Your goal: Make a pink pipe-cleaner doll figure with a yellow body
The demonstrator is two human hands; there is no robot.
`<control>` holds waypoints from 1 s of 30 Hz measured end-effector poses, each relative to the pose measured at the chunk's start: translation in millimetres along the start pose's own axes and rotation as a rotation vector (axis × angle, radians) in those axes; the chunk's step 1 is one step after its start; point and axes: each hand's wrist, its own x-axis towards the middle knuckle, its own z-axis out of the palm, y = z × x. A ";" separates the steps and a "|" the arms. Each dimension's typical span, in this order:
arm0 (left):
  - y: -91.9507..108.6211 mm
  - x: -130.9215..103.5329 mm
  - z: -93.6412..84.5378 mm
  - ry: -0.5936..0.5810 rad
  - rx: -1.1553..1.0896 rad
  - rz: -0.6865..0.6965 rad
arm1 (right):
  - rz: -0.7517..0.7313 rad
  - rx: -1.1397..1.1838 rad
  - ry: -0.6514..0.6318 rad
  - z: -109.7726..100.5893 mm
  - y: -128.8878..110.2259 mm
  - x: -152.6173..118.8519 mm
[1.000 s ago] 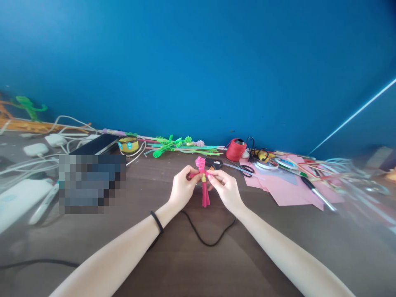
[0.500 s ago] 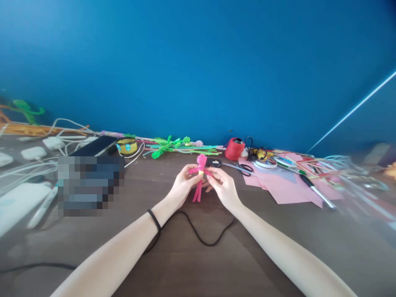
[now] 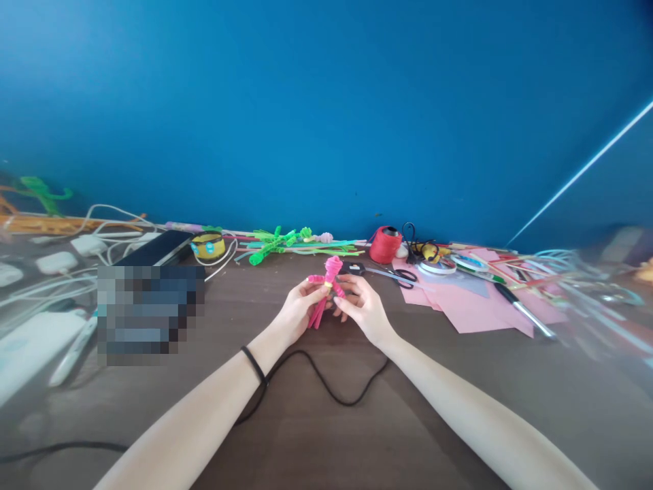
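Observation:
A small pink pipe-cleaner figure (image 3: 333,267) with a round coiled head, two wrapped arms, a yellow band at its neck and several loose pink legs is held above the dark table. My left hand (image 3: 300,307) pinches it at the body near the yellow band, and one pink arm sticks out over the fingers. On the other side my right hand (image 3: 364,306) has its thumb and fingers at the figure's other arm, bent downward. Some fingertips behind the figure are partly hidden.
Green pipe-cleaner pieces (image 3: 275,245) lie along the wall, beside a red thread spool (image 3: 385,245). Black scissors (image 3: 405,278), pink paper (image 3: 472,309) and a pen (image 3: 523,311) are at the right. White chargers (image 3: 57,262) and a black cord (image 3: 341,401) also lie there.
The pink figure has tilted, its legs swinging left. Its right-side arm now points downward, and my right hand's fingers have spread slightly around it.

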 end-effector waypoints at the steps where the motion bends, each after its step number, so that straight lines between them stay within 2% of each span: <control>1: 0.6 -0.1 0.4 0.002 -0.003 -0.006 | 0.002 -0.003 -0.007 -0.2 0.4 -0.3; 8: 5.9 -3.2 7.4 0.084 -0.019 -0.014 | 0.042 -0.069 0.007 0.8 1.8 -2.1; 14: 3.6 -1.0 4.0 0.113 -0.006 -0.011 | -0.038 -0.064 0.056 0.6 3.9 -2.0; 23: 4.8 -1.2 2.7 0.014 -0.004 -0.020 | -0.023 -0.093 0.031 -1.8 5.0 -1.9; 30: 4.7 -2.8 6.3 0.047 0.014 0.041 | -0.047 -0.094 0.033 -1.3 7.2 -1.7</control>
